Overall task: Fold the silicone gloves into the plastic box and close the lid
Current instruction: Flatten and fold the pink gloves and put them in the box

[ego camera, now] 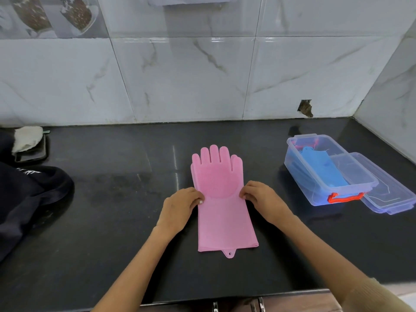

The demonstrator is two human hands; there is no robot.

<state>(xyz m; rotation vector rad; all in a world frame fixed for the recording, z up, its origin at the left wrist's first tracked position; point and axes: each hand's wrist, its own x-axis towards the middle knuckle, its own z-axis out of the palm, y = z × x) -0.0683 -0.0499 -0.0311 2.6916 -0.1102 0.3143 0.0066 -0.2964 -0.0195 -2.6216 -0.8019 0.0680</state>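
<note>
A pink silicone glove [221, 206] lies flat on the black counter [112, 210], fingers pointing away from me, cuff toward me. My left hand [180, 208] pinches its left edge at mid-length. On the opposite edge, my right hand [263, 199] pinches at the same height. To the right stands a clear plastic box [292, 161] with a red handle, uncovered, holding a folded blue glove [324, 167]. Its clear lid [391, 194] lies beside it, against the box's right side.
Dark clothing [29, 199] is heaped at the counter's left. A tray with a white cloth [27, 138] sits at the far left by the tiled wall. The right wall closes the corner behind the box. The counter's front edge runs below my forearms.
</note>
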